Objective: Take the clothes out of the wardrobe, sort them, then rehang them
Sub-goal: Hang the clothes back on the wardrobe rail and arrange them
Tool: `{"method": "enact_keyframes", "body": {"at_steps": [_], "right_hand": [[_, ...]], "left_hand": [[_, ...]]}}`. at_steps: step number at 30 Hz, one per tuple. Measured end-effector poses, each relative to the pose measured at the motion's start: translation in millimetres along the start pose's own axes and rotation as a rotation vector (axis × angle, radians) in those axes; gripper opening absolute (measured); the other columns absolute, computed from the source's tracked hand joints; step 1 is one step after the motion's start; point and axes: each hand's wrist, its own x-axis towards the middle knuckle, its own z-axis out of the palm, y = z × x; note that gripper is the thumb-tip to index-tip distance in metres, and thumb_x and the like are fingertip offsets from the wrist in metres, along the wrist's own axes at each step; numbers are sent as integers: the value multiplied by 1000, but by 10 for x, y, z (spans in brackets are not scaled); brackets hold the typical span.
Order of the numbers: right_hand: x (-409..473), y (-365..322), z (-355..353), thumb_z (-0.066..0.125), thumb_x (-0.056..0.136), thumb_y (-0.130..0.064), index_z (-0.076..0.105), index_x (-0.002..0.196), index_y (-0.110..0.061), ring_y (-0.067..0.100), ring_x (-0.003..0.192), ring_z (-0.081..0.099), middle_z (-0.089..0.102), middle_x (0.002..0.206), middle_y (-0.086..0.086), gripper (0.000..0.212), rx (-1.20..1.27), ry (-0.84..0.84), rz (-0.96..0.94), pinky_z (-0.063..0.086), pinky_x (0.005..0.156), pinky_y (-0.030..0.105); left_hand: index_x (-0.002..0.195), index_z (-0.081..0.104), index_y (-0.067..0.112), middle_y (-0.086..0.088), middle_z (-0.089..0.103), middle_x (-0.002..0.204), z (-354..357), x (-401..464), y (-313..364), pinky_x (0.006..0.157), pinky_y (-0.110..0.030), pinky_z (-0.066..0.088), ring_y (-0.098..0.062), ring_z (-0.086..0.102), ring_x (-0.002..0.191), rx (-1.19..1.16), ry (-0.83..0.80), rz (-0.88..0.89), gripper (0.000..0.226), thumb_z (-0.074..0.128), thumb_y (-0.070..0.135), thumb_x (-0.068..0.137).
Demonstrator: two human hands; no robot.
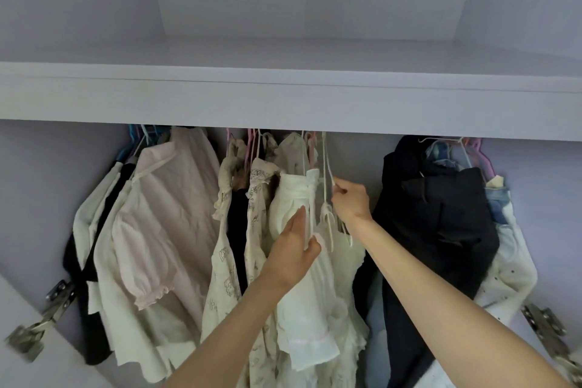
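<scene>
Clothes hang in an open wardrobe under a white shelf (283,98). In the middle hangs a white blouse (302,309) on a white hanger (327,167). My left hand (294,253) lies against the blouse's shoulder, fingers straight and thumb touching the cloth. My right hand (351,200) pinches the white hanger's wire just right of the blouse. A cream printed garment (226,277) hangs to the left of it, and a pale pink blouse (163,224) further left. The rail is hidden behind the shelf front.
Dark navy garments (434,230) and a white dotted piece (510,274) hang at the right, with a gap between them and the white blouse. Black and white tops (91,230) hang far left. Door hinges (47,315) (548,334) stick out at both lower sides.
</scene>
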Motion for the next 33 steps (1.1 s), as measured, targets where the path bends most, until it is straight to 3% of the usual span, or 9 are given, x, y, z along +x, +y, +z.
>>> {"method": "enact_keyframes", "body": {"at_steps": [5, 8, 10, 14, 18, 22, 25, 29, 33], "right_hand": [[-8, -13, 79, 39, 97, -3, 48, 134, -7, 3, 78, 56, 54, 107, 1, 38, 45, -197, -44, 41, 66, 1], [3, -14, 6, 43, 98, -13, 48, 134, -13, 11, 104, 59, 56, 114, -1, 37, 0, -259, -72, 37, 83, 6], [-8, -5, -77, 47, 97, -19, 50, 133, -18, 13, 122, 49, 54, 131, -2, 36, 0, -277, -68, 34, 93, 15], [-243, 280, -208, 44, 98, -27, 51, 132, -23, 2, 119, 45, 48, 137, -8, 35, 116, -351, -25, 35, 103, 24], [-597, 890, -145, 35, 101, -28, 34, 142, -31, 3, 134, 31, 31, 149, -12, 41, 180, -408, -50, 26, 114, 32], [-971, 1636, -66, 37, 101, -21, 36, 141, -24, 2, 131, 36, 39, 143, -11, 41, 145, -454, -5, 29, 112, 28], [-1301, 2371, -4, 39, 99, -27, 37, 141, -28, 2, 130, 38, 41, 143, -13, 42, 28, -452, 68, 30, 111, 28], [-1755, 3379, 94, 38, 99, -27, 33, 143, -26, -4, 95, 52, 52, 107, -21, 44, -110, -480, 236, 38, 82, 13], [-2134, 4530, 319, 40, 99, -25, 27, 145, -17, 15, 136, 33, 33, 149, -1, 49, -203, -482, 358, 27, 104, 21]], "left_hand": [[143, 26, 6, -10, 56, 116, -46, 13, -11, 85, -22, 42, -22, 55, 106, 14, -13, 40, 53, 44, 12, 93], [147, 20, 11, -3, 42, 140, -66, 3, 3, 94, -9, 25, -14, 37, 129, -60, -57, 35, 57, 45, 17, 96], [148, 13, 12, 1, 23, 152, -34, -17, -10, 108, -13, 15, -8, 19, 139, -129, -71, 15, 61, 45, 22, 97], [149, 5, 21, 16, 8, 151, 173, -199, -50, 102, 1, 3, 11, 3, 134, -251, 6, 12, 61, 39, 29, 99], [148, 6, 23, 17, 7, 151, 511, -503, -230, 107, -4, 5, 14, 4, 135, -265, 106, 10, 60, 40, 28, 99], [150, 11, 19, 6, 22, 154, 960, -889, -643, 116, -34, 21, -5, 19, 140, -197, 109, -1, 62, 44, 25, 97], [149, 15, 21, 5, 31, 149, 1344, -1265, -1018, 110, -40, 33, -10, 30, 137, -142, 67, -70, 61, 44, 27, 96], [145, 14, 32, 4, 22, 153, 1864, -1738, -1668, 110, -25, 27, -13, 25, 139, -54, -58, -103, 60, 47, 21, 96], [146, 18, 27, 4, 20, 153, 2448, -2204, -2460, 103, -10, 18, -11, 22, 140, -12, -189, -188, 58, 47, 18, 96]]}}
